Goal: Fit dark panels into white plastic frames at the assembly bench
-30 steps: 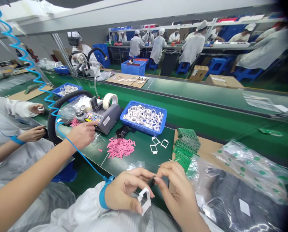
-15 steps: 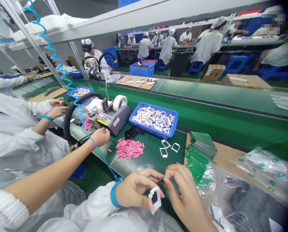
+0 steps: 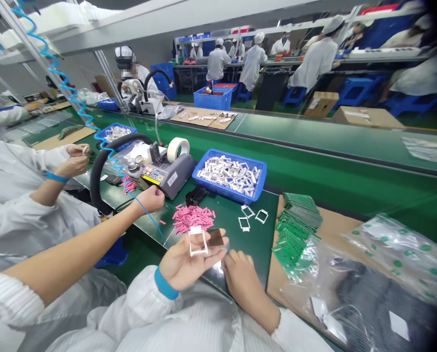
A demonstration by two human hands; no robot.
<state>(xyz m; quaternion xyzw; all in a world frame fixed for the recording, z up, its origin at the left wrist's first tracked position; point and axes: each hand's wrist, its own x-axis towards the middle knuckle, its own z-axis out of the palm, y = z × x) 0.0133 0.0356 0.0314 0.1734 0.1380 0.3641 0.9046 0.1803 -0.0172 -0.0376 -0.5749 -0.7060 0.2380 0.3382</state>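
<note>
My left hand [image 3: 189, 261], with a blue band at the wrist, is turned palm up. It holds a small white plastic frame [image 3: 197, 253] upright on the palm, and a thin dark rectangular panel [image 3: 215, 238] lies along its fingers. Close beside those fingertips, my right hand [image 3: 244, 276] is closed with its fingers curled down; whatever is in it is hidden. Beyond my left hand is a pile of pink strips [image 3: 192, 218]. Several white frames [image 3: 244, 224] lie on the green bench [image 3: 227, 212] past my right hand.
A blue bin [image 3: 257, 195] holds many white parts. Left of it stands a tape dispenser [image 3: 176, 178], with a co-worker's hand [image 3: 151, 199] at its front. Green circuit boards [image 3: 299, 215] are stacked on cardboard at right, near plastic bags [image 3: 405, 249]. A coiled blue cord [image 3: 67, 88] hangs at left.
My left hand has turned palm up and moved left, showing the dark panel on its fingers. My right hand has drawn down and left, its fingers curling over.
</note>
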